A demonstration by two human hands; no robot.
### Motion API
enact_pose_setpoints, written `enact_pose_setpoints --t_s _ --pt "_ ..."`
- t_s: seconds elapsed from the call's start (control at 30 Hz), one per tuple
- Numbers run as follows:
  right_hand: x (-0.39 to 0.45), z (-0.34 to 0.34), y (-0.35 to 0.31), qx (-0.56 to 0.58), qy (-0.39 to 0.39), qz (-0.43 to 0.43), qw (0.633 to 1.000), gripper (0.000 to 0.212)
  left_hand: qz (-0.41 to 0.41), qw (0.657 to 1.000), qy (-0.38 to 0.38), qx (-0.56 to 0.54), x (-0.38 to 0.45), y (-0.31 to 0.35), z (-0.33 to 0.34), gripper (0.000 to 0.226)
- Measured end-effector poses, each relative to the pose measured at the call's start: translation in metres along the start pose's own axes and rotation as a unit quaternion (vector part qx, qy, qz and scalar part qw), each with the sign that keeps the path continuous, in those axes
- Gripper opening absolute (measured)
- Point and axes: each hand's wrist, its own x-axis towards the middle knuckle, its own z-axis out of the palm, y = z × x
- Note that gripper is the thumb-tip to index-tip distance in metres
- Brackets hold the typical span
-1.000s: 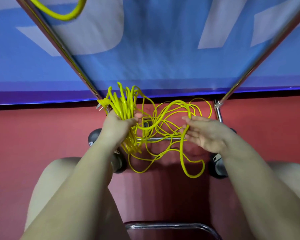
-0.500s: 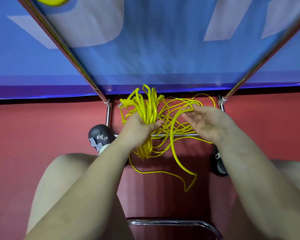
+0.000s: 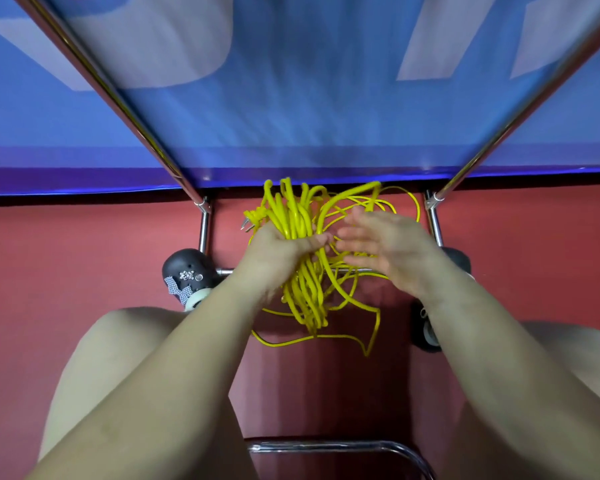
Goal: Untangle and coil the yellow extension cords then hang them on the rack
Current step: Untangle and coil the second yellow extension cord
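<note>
A black shoe (image 3: 187,271) with shiny bits and a checked bow sits on the red floor (image 3: 66,265), far to the left of the yellow cord bundle (image 3: 297,237). Just right of the shoe stands a shiny metal leg of the rack (image 3: 204,226), and a long silver bar runs up from it to the top left corner. A blue banner (image 3: 291,98) with big pale shapes hangs behind the rack, above the bundle.

The left hand (image 3: 274,252) is closed tight around the middle of the yellow cord bundle. Many loops stick up above the fist, and more loops hang down below it. A plug with metal prongs (image 3: 248,223) pokes out on the left side of the bundle, just above the left hand. 1 long loose loop (image 3: 326,337) droops lowest, under the bundle, over the red floor.

The right hand (image 3: 385,247) is just to the right of the bundle. It is open, with fingers spread flat and pointing left at the cords. It looks blurry. Thin yellow strands run behind and under it, but I cannot tell if it grips any.

Right of the bundle is the other rack leg (image 3: 433,220), and a dark wheel (image 3: 426,330) sits below it. Bare knees show on both sides, below the bundle.
</note>
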Motion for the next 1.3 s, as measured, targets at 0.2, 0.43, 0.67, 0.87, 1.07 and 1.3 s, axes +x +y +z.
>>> enact_pose_setpoints --t_s 0.2,0.43,0.67,0.87,1.07,1.3 --pt "0.003 0.000 0.026 -0.380 -0.087 -0.089 0.917 0.012 -0.027 0.994 0.056 -0.094 0.007 0.005 -0.015 0.014" --pt "0.003 -0.016 0.036 -0.591 -0.106 -0.082 0.796 0.016 -0.012 0.984 0.100 -0.150 0.012 0.008 -0.035 0.015" --pt "0.004 -0.020 0.023 -0.446 -0.065 -0.145 0.881 0.012 -0.002 0.969 0.133 -0.207 0.009 0.011 -0.040 0.016" --pt "0.003 -0.007 0.007 -0.141 -0.055 -0.155 0.976 0.020 0.006 0.969 0.130 -0.208 0.009 0.014 -0.034 0.017" --pt "0.005 0.000 -0.001 -0.021 0.013 -0.125 0.992 0.009 -0.017 0.989 0.068 -0.128 0.007 0.008 -0.024 0.014" --pt "0.007 0.001 -0.004 0.096 0.069 -0.075 0.990 0.023 -0.037 0.997 -0.067 0.025 -0.001 0.002 -0.011 0.032"
